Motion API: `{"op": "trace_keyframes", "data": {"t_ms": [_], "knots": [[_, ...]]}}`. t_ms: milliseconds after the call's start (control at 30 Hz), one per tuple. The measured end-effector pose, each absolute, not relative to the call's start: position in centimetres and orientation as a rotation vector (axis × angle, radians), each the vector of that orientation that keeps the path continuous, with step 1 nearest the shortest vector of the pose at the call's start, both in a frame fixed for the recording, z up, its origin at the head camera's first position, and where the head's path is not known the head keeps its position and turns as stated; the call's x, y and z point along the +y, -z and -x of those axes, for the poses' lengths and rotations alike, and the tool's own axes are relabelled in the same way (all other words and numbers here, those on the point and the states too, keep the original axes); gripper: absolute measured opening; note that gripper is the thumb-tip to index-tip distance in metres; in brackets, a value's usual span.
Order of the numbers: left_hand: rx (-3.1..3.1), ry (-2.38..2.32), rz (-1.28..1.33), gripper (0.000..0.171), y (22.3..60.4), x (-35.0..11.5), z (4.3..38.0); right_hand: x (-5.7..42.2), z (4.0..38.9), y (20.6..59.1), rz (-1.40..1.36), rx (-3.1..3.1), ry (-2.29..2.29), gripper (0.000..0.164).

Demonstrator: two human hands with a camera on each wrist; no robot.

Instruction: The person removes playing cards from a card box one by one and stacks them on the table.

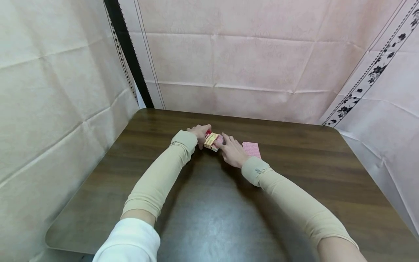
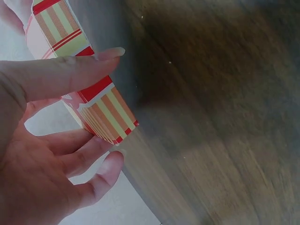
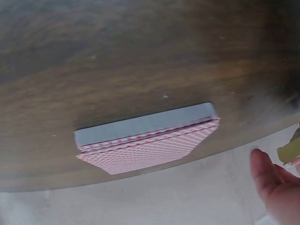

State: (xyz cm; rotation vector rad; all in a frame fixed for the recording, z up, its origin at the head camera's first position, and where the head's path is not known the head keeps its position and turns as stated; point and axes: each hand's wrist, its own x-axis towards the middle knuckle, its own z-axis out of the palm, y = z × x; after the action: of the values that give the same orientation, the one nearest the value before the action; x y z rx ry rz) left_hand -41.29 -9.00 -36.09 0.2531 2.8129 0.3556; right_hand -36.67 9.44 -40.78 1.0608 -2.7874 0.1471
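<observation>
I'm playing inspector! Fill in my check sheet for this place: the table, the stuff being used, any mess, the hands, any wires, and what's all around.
Surface: brown wood-grain table with rounded corners; shiny glare at the near side.
Job's things: small red-and-yellow striped cardboard box, held up; stack of cards with pink-and-white patterned backs, lying on the table.
Clutter: nothing seen.
Hands: left hand grips the box between thumb and fingers; right hand is close by the box's other end, touching or not is unclear.
Cables: nothing seen.
Surroundings: pale, creased sheeting around the table, with a black flowered border at the picture's right.
</observation>
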Motion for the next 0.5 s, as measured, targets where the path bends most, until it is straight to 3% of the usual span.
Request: {"op": "trace_keyframes", "data": {"t_ms": [500], "knots": [[2.799, -0.331, -0.207, 0.07, 36.44, -9.38, 41.68, 9.85, 37.03, 41.12, -1.089, -2.652, -0.285, 0.036]]}}
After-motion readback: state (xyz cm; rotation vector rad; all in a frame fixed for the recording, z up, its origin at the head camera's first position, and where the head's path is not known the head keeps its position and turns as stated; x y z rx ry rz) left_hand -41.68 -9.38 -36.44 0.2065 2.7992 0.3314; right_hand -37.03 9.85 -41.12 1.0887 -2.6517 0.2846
